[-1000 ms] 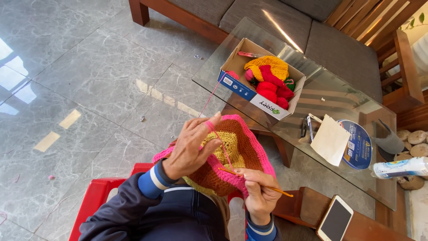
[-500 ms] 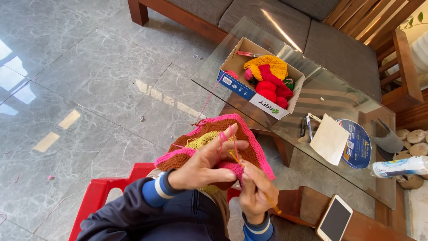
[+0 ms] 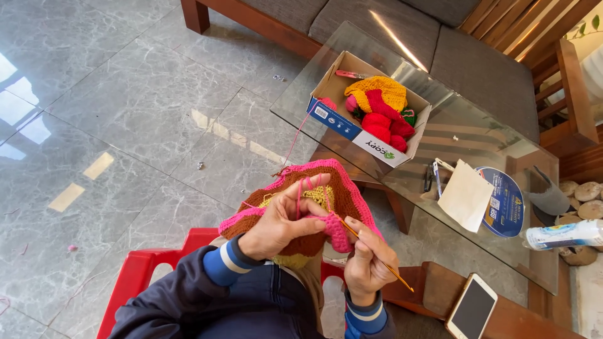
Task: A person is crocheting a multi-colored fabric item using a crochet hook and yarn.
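While hands (image 3: 326, 242) curl close, hook (image 3: 370, 248) meets crochet (image 3: 326, 194)

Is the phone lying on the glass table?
No, the phone lies on a wooden surface beside the glass table, near the right hand.

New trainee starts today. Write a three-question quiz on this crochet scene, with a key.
1. True or false: the right hand holds a crochet hook.
2. Where do the yarn balls lie? A) in the cardboard box B) on the floor C) on the phone
3. Which colour edges the crochet piece held by the left hand?

Key: 1 true; 2 A; 3 pink.
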